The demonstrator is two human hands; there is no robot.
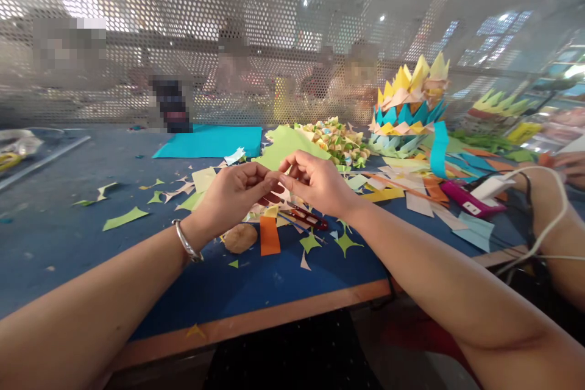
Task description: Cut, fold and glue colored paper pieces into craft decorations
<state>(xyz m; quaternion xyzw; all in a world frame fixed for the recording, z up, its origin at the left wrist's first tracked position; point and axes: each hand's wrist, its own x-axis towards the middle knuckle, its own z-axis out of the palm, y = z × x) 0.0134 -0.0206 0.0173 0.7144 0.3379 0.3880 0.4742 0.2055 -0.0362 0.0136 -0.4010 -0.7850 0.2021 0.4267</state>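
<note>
Both hands meet at the fingertips above the paper scraps in the middle of the table. My left hand (240, 195), with a silver bangle at the wrist, has its fingers curled and thumb pressed in. My right hand (317, 183) pinches at the same spot; whatever the fingertips hold is hidden or too small to make out. Just below them lie an orange paper strip (269, 236), a round tan lump (240, 238) and a dark red cutting tool (308, 217), partly covered. Behind the hands are a light green paper sheet (292, 143) and a heap of small folded paper pieces (338, 141).
A bright blue sheet (214, 141) lies near the perforated metal screen (274, 24). Stacked zigzag paper crowns (406, 113) stand back right. A purple power strip (473, 200) with a white cable sits at right, beside another person's arm (553, 213). Green offcuts (125, 218) lie left.
</note>
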